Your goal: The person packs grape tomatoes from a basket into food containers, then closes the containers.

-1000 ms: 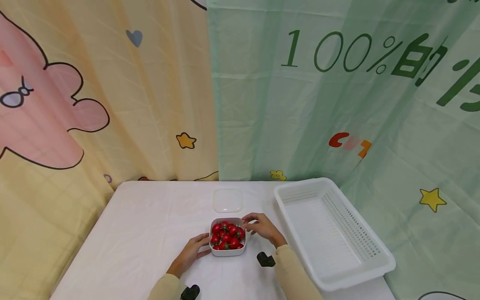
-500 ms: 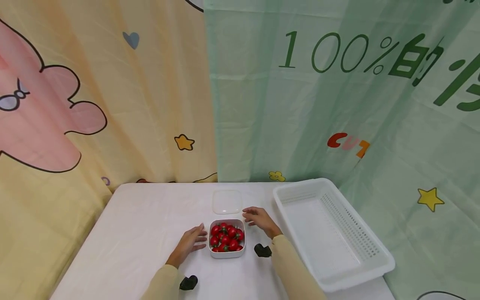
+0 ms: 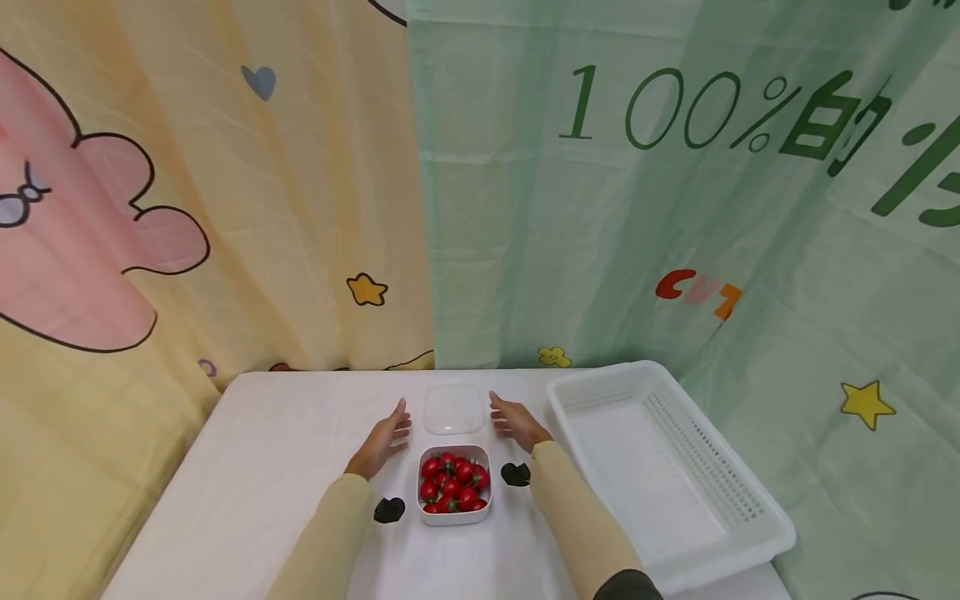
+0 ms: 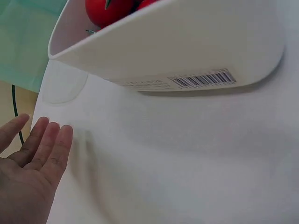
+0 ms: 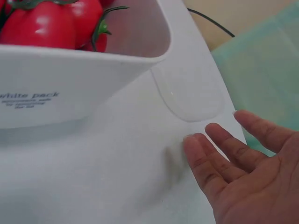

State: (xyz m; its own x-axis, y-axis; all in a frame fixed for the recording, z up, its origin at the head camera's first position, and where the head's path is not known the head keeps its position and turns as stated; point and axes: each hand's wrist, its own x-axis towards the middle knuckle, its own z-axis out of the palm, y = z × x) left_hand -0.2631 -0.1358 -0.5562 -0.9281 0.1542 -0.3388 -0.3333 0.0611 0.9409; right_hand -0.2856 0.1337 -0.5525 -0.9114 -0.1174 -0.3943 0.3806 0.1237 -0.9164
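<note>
A translucent lid (image 3: 454, 409) lies flat on the white table between my two hands. My left hand (image 3: 381, 442) hovers left of the lid, fingers extended and holding nothing. Opposite it, my right hand (image 3: 517, 421) is by the lid's right side, its fingers also extended. Nearer to me stands a small white container (image 3: 454, 519) full of red cherry tomatoes (image 3: 452, 485) with green stems. In the left wrist view a barcode marks the container's wall (image 4: 187, 51); the right wrist view shows printed lettering on its wall (image 5: 42, 84). Both hands are apart from the container.
A large white perforated plastic basket (image 3: 761, 529) takes up the right side of the table (image 3: 247, 500). Yellow (image 3: 300, 208) and green (image 3: 510, 208) printed curtains hang behind the table. Black wrist mounts (image 3: 389, 510) stick out inward from the sleeves near the container.
My hands have left the container's sides and moved forward to either side of the lid. The fingers have straightened. Container, tomatoes, lid and basket stay in place on the table.
</note>
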